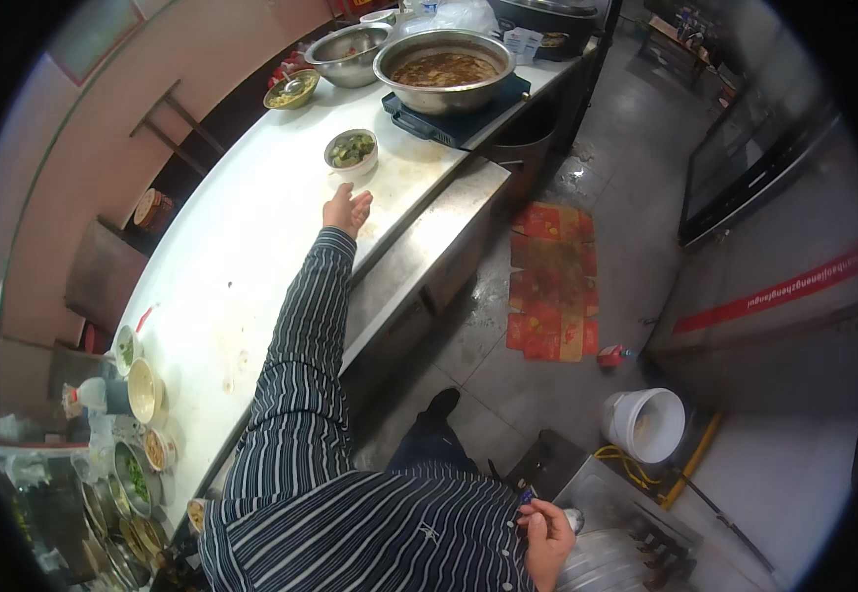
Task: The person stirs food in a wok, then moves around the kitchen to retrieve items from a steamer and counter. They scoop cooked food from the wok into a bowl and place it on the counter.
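My left hand [346, 209], in a striped sleeve, is stretched over the white counter [207, 259] with its fingers apart and nothing in them. Just beyond the fingertips stands a small white bowl [353, 169] of cut green vegetables. At the lower right, my right hand [546, 533] is beside my shirt front, its thumb and fingers closed on a small blue item [527, 497] too small to identify. Farther along the counter, a large steel basin [447, 100] of brown broth sits on a dark portable stove [429, 127].
Beyond the vegetable bowl are another steel bowl [351, 70] and a yellowish bowl [292, 103] with a spoon. Bowls, including a cream one [146, 391], crowd the near left. Flattened red cardboard [553, 285] and a white bucket [647, 425] are on the floor at right.
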A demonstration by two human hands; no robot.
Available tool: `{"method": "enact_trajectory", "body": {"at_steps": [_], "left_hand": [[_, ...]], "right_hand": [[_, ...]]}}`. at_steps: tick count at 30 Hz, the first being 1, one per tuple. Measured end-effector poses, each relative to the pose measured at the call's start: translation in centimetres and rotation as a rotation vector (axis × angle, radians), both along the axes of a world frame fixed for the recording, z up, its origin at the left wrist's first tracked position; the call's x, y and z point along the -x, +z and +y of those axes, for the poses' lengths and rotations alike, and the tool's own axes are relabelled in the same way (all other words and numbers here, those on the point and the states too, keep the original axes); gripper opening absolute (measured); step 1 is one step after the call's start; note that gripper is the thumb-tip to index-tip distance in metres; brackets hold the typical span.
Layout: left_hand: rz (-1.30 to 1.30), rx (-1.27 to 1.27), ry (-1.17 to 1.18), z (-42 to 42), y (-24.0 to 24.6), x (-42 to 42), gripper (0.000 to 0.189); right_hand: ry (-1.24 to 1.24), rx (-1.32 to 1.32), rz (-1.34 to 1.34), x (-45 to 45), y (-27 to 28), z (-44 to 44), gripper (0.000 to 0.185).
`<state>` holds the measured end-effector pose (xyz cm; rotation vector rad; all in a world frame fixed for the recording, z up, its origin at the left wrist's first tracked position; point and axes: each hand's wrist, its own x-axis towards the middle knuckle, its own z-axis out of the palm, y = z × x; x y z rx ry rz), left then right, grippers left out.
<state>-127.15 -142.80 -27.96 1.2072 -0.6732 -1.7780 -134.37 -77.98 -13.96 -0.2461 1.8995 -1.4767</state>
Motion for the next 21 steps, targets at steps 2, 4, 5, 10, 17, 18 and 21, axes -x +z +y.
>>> {"method": "enact_trajectory", "body": {"at_steps": [2, 4, 5, 10, 17, 18, 21], "left_hand": [[-0.003, -0.056, 0.026, -5.0, -1.5, 1.2, 0.072], [0.03, -0.067, -0.023, -8.3, -3.0, 2.5, 0.068], [0.035, -0.068, -0.028, -9.7, -3.5, 2.6, 0.066], [0.172, -0.05, -0.084, -12.9, -5.9, 4.2, 0.055], [0.097, 0.003, -0.174, -14.6, -6.0, 4.2, 0.046], [0.049, 0.022, -0.196, -14.4, -5.8, 4.1, 0.045], [-0.042, 0.125, -0.34, -12.8, -4.6, 4.4, 0.041]], "right_hand": [[0.001, -0.1, -0.038, -0.5, 1.5, -3.9, 0.023], [0.0, -0.157, -0.063, -0.7, 2.6, -7.1, 0.024], [0.0, -0.161, -0.064, -0.7, 2.9, -8.7, 0.024], [0.012, -0.211, -0.019, 0.7, 3.5, -13.5, 0.025], [0.012, -0.184, -0.048, 0.6, 2.8, -15.4, 0.025], [0.009, -0.196, -0.049, 0.5, 2.7, -15.3, 0.025], [0.005, -0.163, -0.007, 0.6, 2.1, -15.1, 0.024]]}}
